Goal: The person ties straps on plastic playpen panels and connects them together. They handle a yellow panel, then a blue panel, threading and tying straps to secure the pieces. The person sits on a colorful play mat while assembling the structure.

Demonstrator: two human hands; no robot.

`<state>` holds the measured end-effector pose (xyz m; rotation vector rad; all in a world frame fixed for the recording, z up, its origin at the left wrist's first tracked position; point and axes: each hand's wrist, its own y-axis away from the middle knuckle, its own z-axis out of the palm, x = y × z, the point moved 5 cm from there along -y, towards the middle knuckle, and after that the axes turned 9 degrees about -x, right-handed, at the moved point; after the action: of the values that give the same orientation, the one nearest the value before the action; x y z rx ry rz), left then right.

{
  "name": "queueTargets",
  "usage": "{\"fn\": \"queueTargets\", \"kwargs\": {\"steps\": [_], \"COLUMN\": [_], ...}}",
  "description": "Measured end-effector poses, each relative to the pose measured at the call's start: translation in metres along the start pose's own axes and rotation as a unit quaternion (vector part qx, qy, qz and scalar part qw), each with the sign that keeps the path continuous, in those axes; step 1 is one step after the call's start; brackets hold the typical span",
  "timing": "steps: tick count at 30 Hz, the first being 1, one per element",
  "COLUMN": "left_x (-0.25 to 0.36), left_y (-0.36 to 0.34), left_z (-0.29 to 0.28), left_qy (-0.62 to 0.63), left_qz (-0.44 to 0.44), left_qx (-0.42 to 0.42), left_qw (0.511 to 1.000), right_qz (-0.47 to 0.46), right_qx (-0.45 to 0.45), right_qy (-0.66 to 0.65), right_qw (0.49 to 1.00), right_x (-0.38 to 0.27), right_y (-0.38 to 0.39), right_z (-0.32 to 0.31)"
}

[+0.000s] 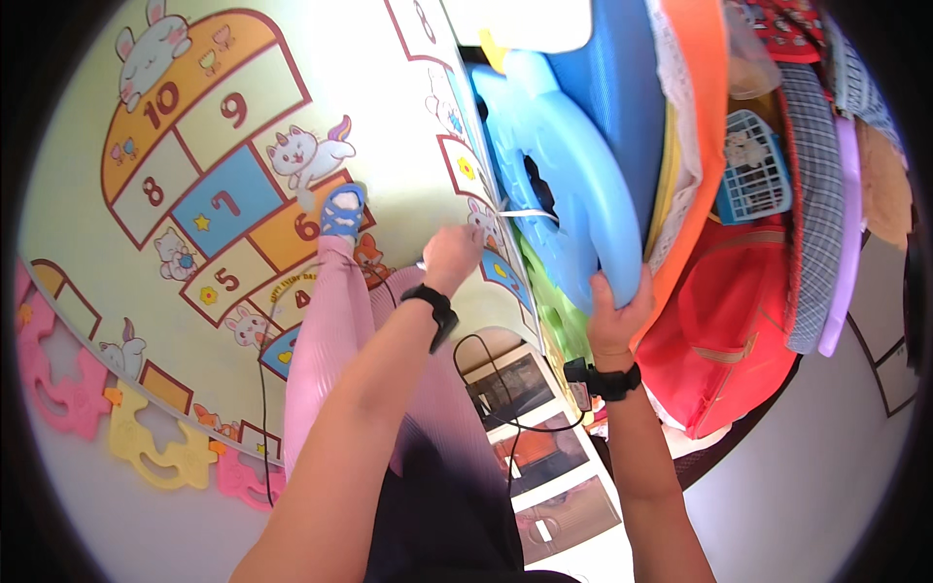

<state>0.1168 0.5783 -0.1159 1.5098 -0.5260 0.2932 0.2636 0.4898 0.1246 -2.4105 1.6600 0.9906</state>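
My left hand (452,255) is closed above the printed play mat (389,146), just left of the light blue moulded plastic piece (583,185); what it holds, if anything, is unclear. My right hand (617,316) grips the lower edge of that piece. A thin white band (525,213) crosses the piece near its dark opening. A darker blue item (622,87) and an orange-edged item (695,117) lie against it on the right. My pink-clad legs (321,340) stretch over the mat, one ending in a blue sandal (342,206).
A red bag (709,350), a blue plastic basket (753,170) and folded fabrics (816,243) are piled on the right. Pink and yellow plastic fence pieces (160,452) line the left. A box with printed panels (539,466) lies below; black cables (466,398) run nearby.
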Motion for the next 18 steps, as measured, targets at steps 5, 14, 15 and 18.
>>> {"fn": "queueTargets", "kwargs": {"steps": [5, 14, 15, 18], "left_x": [0.05, 0.103, 0.107, 0.11], "left_y": [0.034, 0.064, 0.068, 0.079], "left_z": [-0.007, -0.011, -0.018, -0.012], "left_qy": [0.084, 0.096, 0.098, 0.072], "left_qz": [-0.058, -0.064, -0.07, -0.074], "left_qx": [0.017, 0.042, 0.034, 0.044], "left_qw": [0.995, 0.992, 0.992, 0.994], "right_qz": [-0.027, -0.039, -0.037, -0.037], "right_qx": [0.005, 0.022, 0.022, 0.025], "right_qy": [0.033, 0.031, 0.031, 0.031], "right_qw": [0.999, 0.999, 0.999, 0.999], "right_x": [-0.004, 0.0, -0.002, -0.002], "right_y": [-0.004, -0.011, -0.01, -0.009], "right_z": [0.001, 0.003, 0.004, 0.004]}}
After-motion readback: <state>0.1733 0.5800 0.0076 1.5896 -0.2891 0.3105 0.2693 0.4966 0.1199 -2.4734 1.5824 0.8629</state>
